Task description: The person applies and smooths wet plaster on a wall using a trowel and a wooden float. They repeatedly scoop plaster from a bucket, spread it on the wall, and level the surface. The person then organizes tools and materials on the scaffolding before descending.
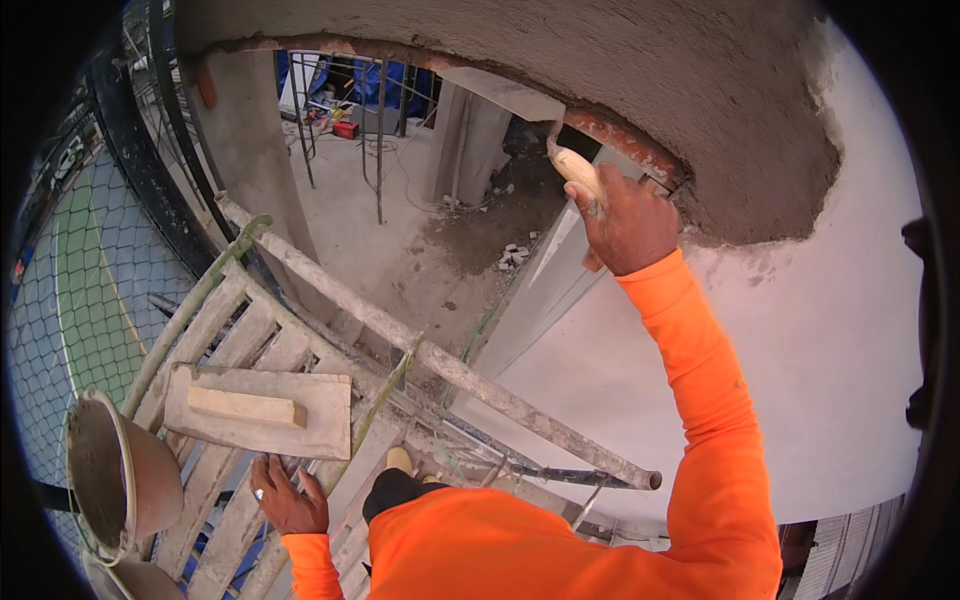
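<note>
My right hand (632, 222) is closed around the wooden handle of a trowel (505, 94). The trowel's pale metal blade lies along the lower edge of the wet grey plaster (700, 80), where reddish brick shows. Low on the left, my left hand (292, 497) has its fingers spread and holds nothing I can see. It hovers at or rests on the scaffold planks (225, 510); contact is hard to judge. Just beyond its fingertips lies a wooden plastering float (330, 410), handle block upward. A mortar-stained bucket (155, 490) stands left of that hand.
A crusted scaffold pole (450, 365) runs diagonally past the platform. Below is a concrete floor (350, 200) with rubble, upright metal rods and a red box (345, 130). Netting (100, 290) hangs at the left. White wall (800, 370) curves along the right. Another bucket (140, 580) sits nearest me.
</note>
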Demonstrator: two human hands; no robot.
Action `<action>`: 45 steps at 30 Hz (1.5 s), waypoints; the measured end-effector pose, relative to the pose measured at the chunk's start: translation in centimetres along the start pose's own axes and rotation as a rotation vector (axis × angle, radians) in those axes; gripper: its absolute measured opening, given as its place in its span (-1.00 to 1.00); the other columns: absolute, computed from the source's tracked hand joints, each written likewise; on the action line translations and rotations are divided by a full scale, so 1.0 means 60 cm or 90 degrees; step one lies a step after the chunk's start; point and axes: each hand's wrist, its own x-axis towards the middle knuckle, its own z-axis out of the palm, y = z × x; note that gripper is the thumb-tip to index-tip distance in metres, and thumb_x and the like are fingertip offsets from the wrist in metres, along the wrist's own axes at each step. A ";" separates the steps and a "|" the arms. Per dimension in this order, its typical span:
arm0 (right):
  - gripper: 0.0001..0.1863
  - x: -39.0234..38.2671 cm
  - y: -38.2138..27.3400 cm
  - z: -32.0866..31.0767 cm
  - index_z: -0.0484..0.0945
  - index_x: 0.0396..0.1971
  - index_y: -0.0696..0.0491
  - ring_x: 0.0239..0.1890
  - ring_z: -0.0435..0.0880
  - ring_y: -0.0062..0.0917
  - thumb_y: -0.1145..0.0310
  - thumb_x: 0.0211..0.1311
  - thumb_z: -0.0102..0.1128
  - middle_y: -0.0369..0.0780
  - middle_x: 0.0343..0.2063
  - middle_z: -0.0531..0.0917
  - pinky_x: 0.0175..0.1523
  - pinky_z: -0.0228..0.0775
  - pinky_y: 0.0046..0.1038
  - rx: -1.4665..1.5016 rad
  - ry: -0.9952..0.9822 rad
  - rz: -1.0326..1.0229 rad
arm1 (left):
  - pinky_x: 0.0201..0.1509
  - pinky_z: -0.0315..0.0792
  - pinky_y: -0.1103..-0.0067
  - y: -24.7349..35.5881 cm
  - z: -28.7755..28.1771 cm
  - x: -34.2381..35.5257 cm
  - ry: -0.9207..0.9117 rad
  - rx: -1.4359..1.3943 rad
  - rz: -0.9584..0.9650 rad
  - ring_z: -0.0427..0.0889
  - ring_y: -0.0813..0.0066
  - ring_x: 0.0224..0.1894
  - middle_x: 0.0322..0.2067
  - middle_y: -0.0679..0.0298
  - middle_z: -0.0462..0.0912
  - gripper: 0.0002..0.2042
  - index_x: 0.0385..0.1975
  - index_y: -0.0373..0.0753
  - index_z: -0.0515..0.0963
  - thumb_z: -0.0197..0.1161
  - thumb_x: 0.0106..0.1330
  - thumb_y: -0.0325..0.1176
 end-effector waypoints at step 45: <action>-0.42 -0.026 0.016 -0.013 0.52 -0.29 0.00 -0.53 0.79 -0.20 -0.30 0.50 0.13 -0.12 -0.54 0.75 -0.49 0.56 -0.22 -0.025 -0.021 0.023 | 0.46 0.30 0.02 0.003 -0.006 0.000 0.019 -0.007 0.017 0.41 -0.32 0.37 0.30 -0.28 0.45 -0.50 0.27 -0.49 0.47 0.29 0.37 -0.38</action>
